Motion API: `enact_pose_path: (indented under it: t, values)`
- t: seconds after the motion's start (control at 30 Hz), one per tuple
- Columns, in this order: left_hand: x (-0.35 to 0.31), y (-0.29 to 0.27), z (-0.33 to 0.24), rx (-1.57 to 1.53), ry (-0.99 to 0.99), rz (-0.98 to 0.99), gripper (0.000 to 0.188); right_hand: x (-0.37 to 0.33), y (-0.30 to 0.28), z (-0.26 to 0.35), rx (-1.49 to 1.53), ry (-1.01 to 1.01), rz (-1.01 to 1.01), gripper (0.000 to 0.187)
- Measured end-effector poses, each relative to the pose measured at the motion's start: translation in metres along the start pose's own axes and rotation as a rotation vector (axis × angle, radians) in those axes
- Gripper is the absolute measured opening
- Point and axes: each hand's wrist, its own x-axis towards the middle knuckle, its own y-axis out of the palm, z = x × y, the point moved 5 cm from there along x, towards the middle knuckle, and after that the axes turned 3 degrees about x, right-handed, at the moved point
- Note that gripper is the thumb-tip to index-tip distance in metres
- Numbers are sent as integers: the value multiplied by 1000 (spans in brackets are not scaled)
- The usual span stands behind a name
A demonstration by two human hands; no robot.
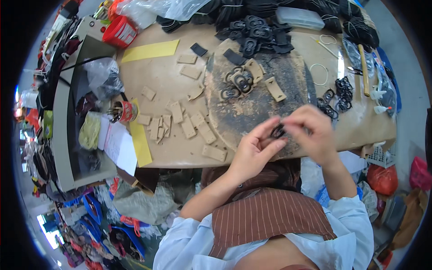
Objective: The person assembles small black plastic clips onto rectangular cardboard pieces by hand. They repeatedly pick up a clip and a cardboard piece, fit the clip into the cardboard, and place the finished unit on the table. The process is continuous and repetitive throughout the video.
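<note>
Near the front edge of the round worn board, my left hand pinches a small black buckle between thumb and fingers. My right hand meets it from the right with curled fingers, slightly blurred. A dark bit shows by its fingers, too small to name. Beyond my hands, a small pile of black buckles with tan tabs lies on the board. A loose tan tab with holes is to the right of that pile. Several flat tan tabs are scattered left of the board.
Black strap pieces with buckles are heaped at the back. At right lie black buckles, a rubber band and a wooden-handled hammer. A red can and yellow strips are left; a red bucket stands far left.
</note>
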Motion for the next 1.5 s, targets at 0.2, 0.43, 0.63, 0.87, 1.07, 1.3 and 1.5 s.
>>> enact_pose_path:
  t: [0.2, 0.43, 0.63, 0.87, 1.07, 1.3, 1.5]
  values:
    - [-31, -15, -8, -22, -184, 168, 19, -4, 26, 32, 270, -125, 360, 27]
    - [-45, -19, -7, -6, -208, 95, 16, -23, 42, 36, 110, -379, 287, 20]
    - [-37, -25, 16, -417, -34, -193, 20, -41, 65, 26, -70, -382, -23, 23]
    - [-49, -30, -11, 119, -131, 183, 11, -8, 49, 31, 234, -156, 533, 33]
    - [-56, -28, -6, 184, -154, 342, 8, -8, 57, 42, 332, -32, 721, 31]
    - [-41, -35, -9, 427, -123, 242, 9, -11, 61, 31, 224, 41, 588, 17]
    - [-13, -147, -73, 900, 153, -553, 31, -25, 38, -2, 622, 276, 197, 23]
